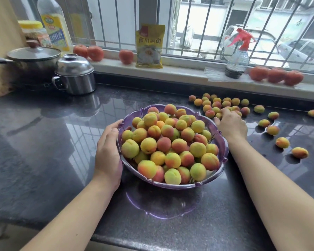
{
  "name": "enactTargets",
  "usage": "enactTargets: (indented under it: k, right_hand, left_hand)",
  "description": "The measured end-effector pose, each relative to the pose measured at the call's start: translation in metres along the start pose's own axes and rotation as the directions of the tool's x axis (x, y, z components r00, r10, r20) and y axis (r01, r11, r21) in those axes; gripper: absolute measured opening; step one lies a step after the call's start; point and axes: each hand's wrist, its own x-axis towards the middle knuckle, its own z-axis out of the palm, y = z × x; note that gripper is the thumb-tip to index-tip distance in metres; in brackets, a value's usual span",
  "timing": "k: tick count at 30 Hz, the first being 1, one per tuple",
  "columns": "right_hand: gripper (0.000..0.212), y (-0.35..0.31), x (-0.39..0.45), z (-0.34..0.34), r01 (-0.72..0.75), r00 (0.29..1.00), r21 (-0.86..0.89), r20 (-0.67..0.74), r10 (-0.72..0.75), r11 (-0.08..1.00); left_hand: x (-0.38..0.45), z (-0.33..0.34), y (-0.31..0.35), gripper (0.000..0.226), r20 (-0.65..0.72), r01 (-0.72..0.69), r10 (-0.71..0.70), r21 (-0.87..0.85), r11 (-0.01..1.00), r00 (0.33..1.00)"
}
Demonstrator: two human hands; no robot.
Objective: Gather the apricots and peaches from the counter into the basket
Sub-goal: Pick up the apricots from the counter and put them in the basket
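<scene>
from the head view, your purple basket (223, 147) sits on the dark counter (43, 142) close to its near edge, heaped above the rim with yellow, orange and red-blushed fruit (169, 142). your left hand (108, 153) holds the basket's left rim, fingers together and curled along the outside wall, thumb over the lip. your right hand (231, 124) reaches past the basket's far right rim into a cluster of loose fruit (217, 105) near the counter's back edge; its fingers are curled down over a few pieces (whether they actually pinch one you cannot tell, since the back of the hand hides the tips). more single fruit (282, 142) lie scattered well apart toward the counter's right edge.

at the far left corner of the counter a lidded steel pot (74, 75) stands just beside a dark pan with a glass lid (34, 56); what either holds is hidden. behind them are a tall oil bottle (53, 22), roughly full of pale yellow liquid, and a yellow-capped jar (34, 32) with blurred contents.

on the window sill (179, 73) behind the counter a yellow packet (150, 46) stands upright, tomatoes (95, 53) rest to the left and right, and a red-triggered spray bottle (237, 58) holds dark liquid at its bottom.
</scene>
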Motion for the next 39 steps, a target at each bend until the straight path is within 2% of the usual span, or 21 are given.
enactTargets:
  k: [5,8,12,15,18,19,20,23,26,28,30,33,36,39]
  right_hand:
    - [0.031,0.008,-0.009,-0.006,-0.045,0.999,0.274,0.000,0.047,0.961]
    - [0.033,0.013,-0.016,-0.012,-0.118,0.993,0.493,0.049,0.108,0.862]
    - [0.034,0.017,-0.012,-0.015,-0.149,0.989,0.615,0.084,0.124,0.774]
    - [0.031,0.007,-0.007,-0.032,-0.191,0.982,0.787,0.145,0.125,0.587]
    - [0.026,-0.011,-0.015,-0.066,-0.160,0.979,0.916,0.195,-0.061,0.369]
    - [0.024,-0.018,-0.022,-0.078,-0.126,0.972,0.931,0.185,-0.146,0.343]
    - [0.023,-0.024,-0.028,-0.088,-0.075,0.959,0.927,0.168,-0.229,0.366]
    - [0.024,-0.042,-0.050,-0.109,0.097,0.881,0.843,0.175,-0.440,0.529]
    - [0.024,-0.054,-0.063,-0.118,0.128,0.816,0.827,0.227,-0.532,0.548]
    - [0.022,-0.057,-0.066,-0.118,0.096,0.800,0.844,0.249,-0.546,0.527]
    - [0.023,-0.059,-0.067,-0.115,0.124,0.800,0.820,0.250,-0.545,0.558]
    - [0.024,-0.063,-0.066,-0.104,0.202,0.835,0.745,0.208,-0.509,0.636]
    - [0.024,-0.065,-0.062,-0.098,0.202,0.874,0.766,0.139,-0.465,0.610]
    - [0.027,-0.077,-0.055,-0.098,0.315,0.847,0.660,0.129,-0.516,0.682]
  left_hand:
    - [-0.001,0.001,0.001,0.034,0.009,0.011,-0.011,-0.010,1.000,1.000]
    - [0.000,0.001,0.002,0.033,0.004,0.010,-0.010,-0.011,1.000,1.000]
    - [-0.002,0.000,0.002,0.034,0.009,0.020,-0.020,0.002,1.000,1.000]
    - [-0.002,0.001,0.003,0.035,-0.005,0.010,-0.010,-0.003,1.000,1.000]
    - [-0.001,0.001,0.002,0.034,-0.010,0.008,-0.008,-0.005,1.000,1.000]
    - [-0.001,0.000,0.002,0.034,-0.006,0.010,-0.010,-0.001,1.000,1.000]
    - [-0.001,0.000,0.002,0.033,0.000,0.009,-0.009,0.001,1.000,1.000]
    - [-0.001,0.000,0.001,0.034,0.009,0.011,-0.011,-0.006,1.000,1.000]
    - [-0.001,0.001,0.001,0.034,0.008,0.010,-0.010,-0.003,1.000,1.000]
    - [0.000,0.001,0.001,0.034,0.011,0.012,-0.012,-0.002,1.000,1.000]
    - [0.000,0.000,0.000,0.034,0.017,0.008,-0.008,0.001,1.000,1.000]
    - [0.000,0.001,0.000,0.034,0.019,0.000,0.000,-0.010,1.000,1.000]
    - [0.001,0.000,0.000,0.034,0.028,0.010,-0.009,-0.012,1.000,1.000]
    - [0.001,-0.001,-0.001,0.033,0.026,0.005,-0.005,-0.003,1.000,1.000]
